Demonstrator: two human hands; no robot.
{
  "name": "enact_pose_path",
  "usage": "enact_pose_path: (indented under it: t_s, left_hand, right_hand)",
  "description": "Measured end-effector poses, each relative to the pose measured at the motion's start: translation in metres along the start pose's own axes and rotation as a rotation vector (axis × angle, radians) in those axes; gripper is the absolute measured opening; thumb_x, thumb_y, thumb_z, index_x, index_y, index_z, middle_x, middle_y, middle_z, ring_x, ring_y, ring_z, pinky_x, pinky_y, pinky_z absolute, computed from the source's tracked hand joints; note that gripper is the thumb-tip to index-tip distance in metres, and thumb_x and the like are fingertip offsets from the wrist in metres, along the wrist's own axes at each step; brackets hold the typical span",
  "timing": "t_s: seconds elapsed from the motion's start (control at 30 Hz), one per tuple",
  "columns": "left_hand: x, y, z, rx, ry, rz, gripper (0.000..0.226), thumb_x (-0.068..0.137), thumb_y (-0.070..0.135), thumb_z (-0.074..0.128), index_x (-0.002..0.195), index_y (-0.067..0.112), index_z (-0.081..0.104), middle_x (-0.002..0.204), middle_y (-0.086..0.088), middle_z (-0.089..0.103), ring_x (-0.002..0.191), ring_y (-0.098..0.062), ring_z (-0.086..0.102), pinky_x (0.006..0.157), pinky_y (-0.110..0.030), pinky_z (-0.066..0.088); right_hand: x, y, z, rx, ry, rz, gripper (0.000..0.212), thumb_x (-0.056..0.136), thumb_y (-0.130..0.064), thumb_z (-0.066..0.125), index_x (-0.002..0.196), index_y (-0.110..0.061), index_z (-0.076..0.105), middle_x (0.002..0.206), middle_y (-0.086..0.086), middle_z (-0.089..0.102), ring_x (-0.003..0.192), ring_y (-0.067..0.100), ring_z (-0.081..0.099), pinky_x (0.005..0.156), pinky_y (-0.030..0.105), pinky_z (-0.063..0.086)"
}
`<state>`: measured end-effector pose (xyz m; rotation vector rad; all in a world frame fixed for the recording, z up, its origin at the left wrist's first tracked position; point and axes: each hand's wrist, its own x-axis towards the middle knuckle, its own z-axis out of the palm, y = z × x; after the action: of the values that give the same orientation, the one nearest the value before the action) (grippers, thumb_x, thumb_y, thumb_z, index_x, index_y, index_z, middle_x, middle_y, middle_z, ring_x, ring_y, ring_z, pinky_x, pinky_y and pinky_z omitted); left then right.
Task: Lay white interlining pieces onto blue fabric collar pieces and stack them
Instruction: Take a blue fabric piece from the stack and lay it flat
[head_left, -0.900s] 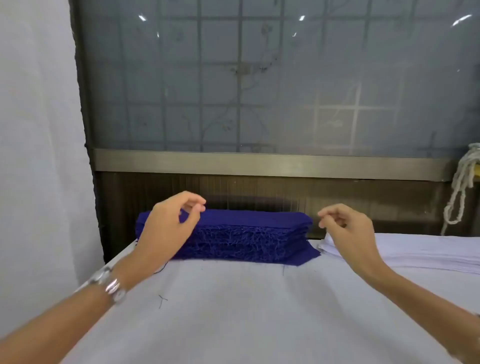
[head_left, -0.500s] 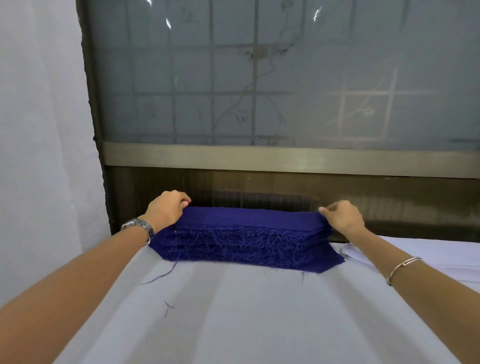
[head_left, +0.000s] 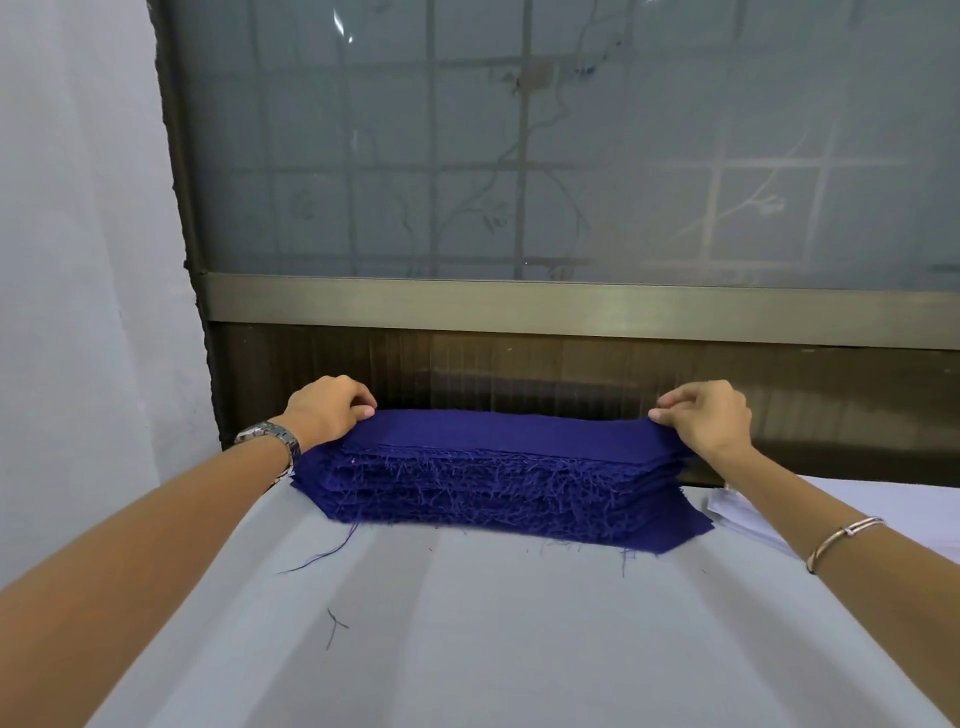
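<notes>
A thick stack of blue collar pieces (head_left: 488, 478) with frayed edges lies at the far side of the white-covered table (head_left: 467, 623). My left hand (head_left: 327, 415) pinches the top blue piece at the stack's left end. At the right end my right hand (head_left: 706, 418) pinches that same top piece. A pile of white interlining pieces (head_left: 737, 512) shows to the right of the stack, partly hidden by my right forearm.
A frosted window with a metal sill (head_left: 519, 306) and a dark wood panel stands just behind the stack. A white wall (head_left: 78, 260) closes the left side. Loose blue threads (head_left: 332, 629) lie on the table cover.
Both hands reached forward from above the table to the ends of the blue stack and took hold of the top piece. The view shifted right and closer.
</notes>
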<state>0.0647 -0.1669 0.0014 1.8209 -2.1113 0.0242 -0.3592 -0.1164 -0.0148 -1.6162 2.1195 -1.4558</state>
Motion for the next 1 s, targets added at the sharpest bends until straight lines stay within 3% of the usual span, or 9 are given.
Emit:
enact_pose_path:
  t_s: [0.3, 0.5, 0.6, 0.7, 0.87, 1.0]
  left_hand:
    - [0.007, 0.013, -0.004, 0.102, -0.137, 0.006, 0.039, 0.102, 0.028, 0.052, 0.14, 0.016, 0.052, 0.135, -0.007, 0.06, 0.124, -0.025, 0.055, 0.105, -0.041, 0.045]
    - [0.012, 0.014, -0.001, 0.113, -0.163, 0.072, 0.049, 0.102, 0.018, 0.052, 0.149, 0.022, 0.04, 0.145, -0.007, 0.051, 0.137, -0.028, 0.037, 0.113, -0.047, 0.033]
    - [0.015, 0.012, -0.003, 0.077, -0.142, 0.095, 0.053, 0.099, 0.016, 0.057, 0.149, 0.023, 0.04, 0.141, -0.007, 0.051, 0.136, -0.029, 0.029, 0.113, -0.048, 0.028]
    - [0.017, 0.011, -0.005, 0.063, -0.147, 0.105, 0.055, 0.097, 0.015, 0.06, 0.148, 0.025, 0.041, 0.142, -0.009, 0.046, 0.136, -0.031, 0.027, 0.114, -0.049, 0.026]
    - [0.017, 0.01, -0.006, 0.095, -0.128, 0.168, 0.047, 0.097, 0.015, 0.061, 0.141, 0.026, 0.049, 0.148, -0.004, 0.042, 0.14, -0.027, 0.029, 0.115, -0.05, 0.028]
    - [0.013, 0.007, -0.01, 0.252, -0.054, 0.239, 0.036, 0.096, 0.026, 0.062, 0.131, 0.025, 0.054, 0.14, 0.0, 0.048, 0.133, -0.021, 0.04, 0.111, -0.043, 0.03]
  right_hand:
    - [-0.005, 0.008, -0.003, -0.023, -0.029, -0.124, 0.03, 0.094, -0.015, 0.069, 0.12, -0.001, 0.071, 0.114, 0.018, 0.072, 0.114, 0.031, 0.064, 0.1, 0.044, 0.049]
    - [-0.008, 0.011, -0.007, -0.083, 0.004, -0.259, 0.018, 0.095, -0.015, 0.068, 0.107, -0.005, 0.076, 0.101, 0.013, 0.075, 0.093, 0.023, 0.065, 0.083, 0.038, 0.053]
    - [-0.011, 0.012, -0.012, -0.111, 0.038, -0.351, 0.013, 0.095, -0.015, 0.068, 0.101, -0.008, 0.076, 0.101, 0.009, 0.075, 0.095, 0.026, 0.067, 0.082, 0.039, 0.053]
    - [-0.014, 0.012, -0.015, -0.099, 0.089, -0.46, 0.011, 0.093, -0.011, 0.069, 0.097, -0.005, 0.077, 0.119, 0.008, 0.067, 0.105, 0.026, 0.063, 0.09, 0.045, 0.053]
    - [-0.02, 0.014, -0.018, 0.131, 0.064, -0.432, 0.009, 0.098, -0.011, 0.06, 0.103, -0.009, 0.067, 0.096, 0.003, 0.067, 0.094, 0.024, 0.064, 0.082, 0.038, 0.056]
    - [-0.022, 0.015, -0.018, 0.2, 0.025, -0.412, 0.011, 0.098, -0.009, 0.06, 0.106, -0.006, 0.066, 0.096, 0.006, 0.068, 0.093, 0.022, 0.066, 0.083, 0.036, 0.057]
